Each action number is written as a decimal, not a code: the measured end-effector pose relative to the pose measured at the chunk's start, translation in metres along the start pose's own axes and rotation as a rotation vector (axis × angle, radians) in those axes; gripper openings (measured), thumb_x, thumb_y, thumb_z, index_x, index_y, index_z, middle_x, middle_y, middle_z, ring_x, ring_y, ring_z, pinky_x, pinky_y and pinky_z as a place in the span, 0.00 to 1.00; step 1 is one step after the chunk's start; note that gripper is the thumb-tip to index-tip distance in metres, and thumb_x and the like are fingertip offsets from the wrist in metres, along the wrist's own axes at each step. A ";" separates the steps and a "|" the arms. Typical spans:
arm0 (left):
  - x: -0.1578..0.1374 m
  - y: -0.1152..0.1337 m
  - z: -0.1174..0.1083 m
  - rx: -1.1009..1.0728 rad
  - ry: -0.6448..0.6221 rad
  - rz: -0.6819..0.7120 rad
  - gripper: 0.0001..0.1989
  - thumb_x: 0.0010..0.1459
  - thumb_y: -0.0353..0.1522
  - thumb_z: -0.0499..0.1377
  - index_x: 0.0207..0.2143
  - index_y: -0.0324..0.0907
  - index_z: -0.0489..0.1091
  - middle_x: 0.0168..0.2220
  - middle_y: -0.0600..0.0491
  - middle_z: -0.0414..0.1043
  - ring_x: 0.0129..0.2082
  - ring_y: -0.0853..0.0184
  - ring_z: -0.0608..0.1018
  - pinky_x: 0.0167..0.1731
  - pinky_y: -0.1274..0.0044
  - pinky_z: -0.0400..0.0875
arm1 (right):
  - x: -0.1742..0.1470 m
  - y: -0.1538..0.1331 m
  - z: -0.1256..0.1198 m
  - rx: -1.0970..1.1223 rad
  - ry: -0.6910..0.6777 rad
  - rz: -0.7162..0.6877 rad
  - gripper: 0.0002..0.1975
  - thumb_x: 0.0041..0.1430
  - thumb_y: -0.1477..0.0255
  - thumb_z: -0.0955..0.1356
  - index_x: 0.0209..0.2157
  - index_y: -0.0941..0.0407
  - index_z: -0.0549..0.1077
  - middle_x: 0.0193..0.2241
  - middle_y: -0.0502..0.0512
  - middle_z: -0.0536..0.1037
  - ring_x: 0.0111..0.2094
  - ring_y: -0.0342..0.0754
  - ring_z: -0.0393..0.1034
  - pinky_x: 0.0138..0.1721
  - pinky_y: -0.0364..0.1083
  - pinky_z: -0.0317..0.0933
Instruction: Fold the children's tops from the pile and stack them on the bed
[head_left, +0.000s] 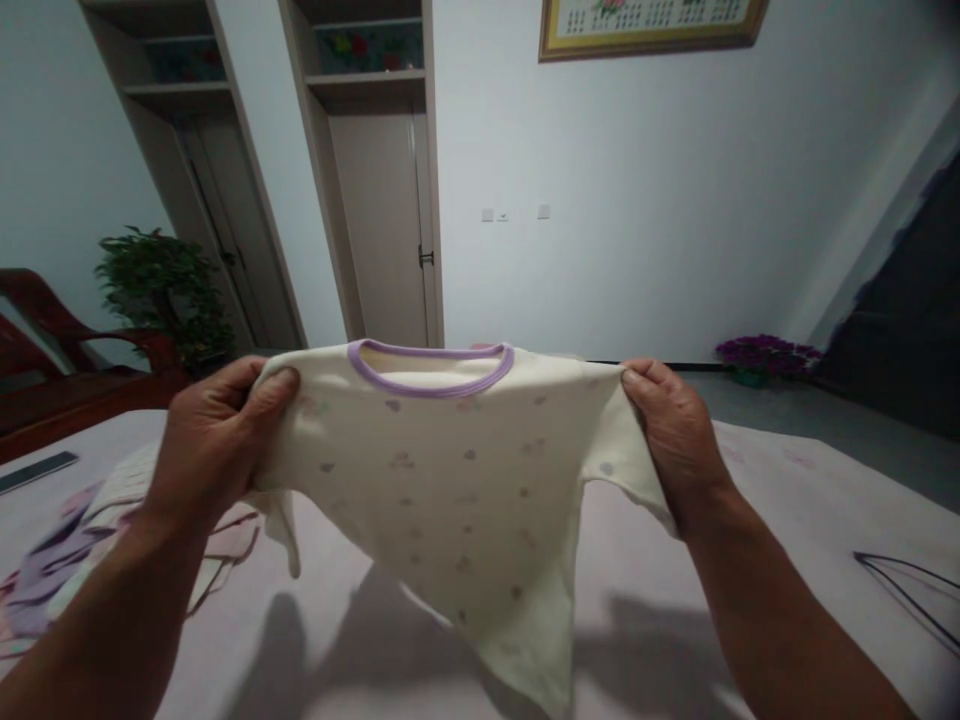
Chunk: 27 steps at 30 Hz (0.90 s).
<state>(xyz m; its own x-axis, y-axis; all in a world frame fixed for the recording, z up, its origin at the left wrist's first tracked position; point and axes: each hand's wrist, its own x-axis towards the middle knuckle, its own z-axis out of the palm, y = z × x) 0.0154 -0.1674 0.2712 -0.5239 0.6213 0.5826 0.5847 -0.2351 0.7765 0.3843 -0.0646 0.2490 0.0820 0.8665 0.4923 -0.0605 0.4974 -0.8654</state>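
Note:
A cream child's shirt (450, 480) with a purple neckband and a faint small print hangs stretched between my hands. At its left shoulder, my left hand (217, 430) pinches the cloth between thumb and fingers. My right hand (671, 420) grips the other shoulder near the top of the sleeve. The neckline faces up, and the lower hem hangs unevenly, slanting down to the right above the pale bed-like surface (360, 650). One sleeve dangles below my left hand.
A pile of clothes (67, 550) lies at the left, near a dark phone-like object (37, 470). A thin black wire hanger (900, 590) rests at the right edge. Beyond stand a wooden chair (82, 350), a green plant (161, 290) and purple flowers (769, 355).

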 end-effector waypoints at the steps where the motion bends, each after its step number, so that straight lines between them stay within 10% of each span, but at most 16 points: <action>1: 0.007 0.003 0.003 0.023 -0.041 0.026 0.19 0.54 0.51 0.61 0.31 0.45 0.72 0.22 0.58 0.67 0.19 0.69 0.66 0.16 0.79 0.60 | 0.004 -0.003 -0.006 -0.027 -0.024 0.009 0.11 0.56 0.61 0.69 0.34 0.54 0.69 0.23 0.46 0.68 0.21 0.41 0.59 0.21 0.40 0.54; 8: 0.051 -0.069 0.103 0.529 -0.357 0.224 0.15 0.59 0.42 0.58 0.39 0.39 0.76 0.36 0.48 0.78 0.36 0.58 0.76 0.35 0.71 0.68 | 0.051 0.101 -0.032 -0.461 -0.167 0.147 0.11 0.51 0.63 0.68 0.26 0.56 0.70 0.21 0.47 0.69 0.22 0.41 0.59 0.23 0.40 0.52; 14: -0.011 -0.144 0.187 0.703 -0.610 0.302 0.22 0.59 0.31 0.59 0.56 0.39 0.69 0.53 0.39 0.73 0.52 0.52 0.75 0.53 0.62 0.67 | 0.039 0.209 -0.043 -0.561 -0.296 0.328 0.13 0.49 0.61 0.67 0.23 0.56 0.71 0.21 0.49 0.72 0.25 0.45 0.63 0.26 0.42 0.57; 27: -0.132 -0.197 0.209 0.610 -0.901 0.471 0.28 0.68 0.42 0.50 0.66 0.43 0.60 0.68 0.40 0.54 0.68 0.50 0.57 0.65 0.57 0.53 | 0.009 0.205 -0.135 -0.289 -0.469 0.592 0.17 0.45 0.58 0.73 0.29 0.58 0.75 0.23 0.52 0.75 0.23 0.44 0.65 0.25 0.43 0.59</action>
<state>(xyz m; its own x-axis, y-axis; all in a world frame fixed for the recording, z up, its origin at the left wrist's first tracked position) 0.0988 -0.0476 -0.0090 0.3042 0.9288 0.2115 0.9298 -0.3378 0.1460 0.5072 0.0399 0.0632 -0.3132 0.9417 -0.1226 0.3017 -0.0237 -0.9531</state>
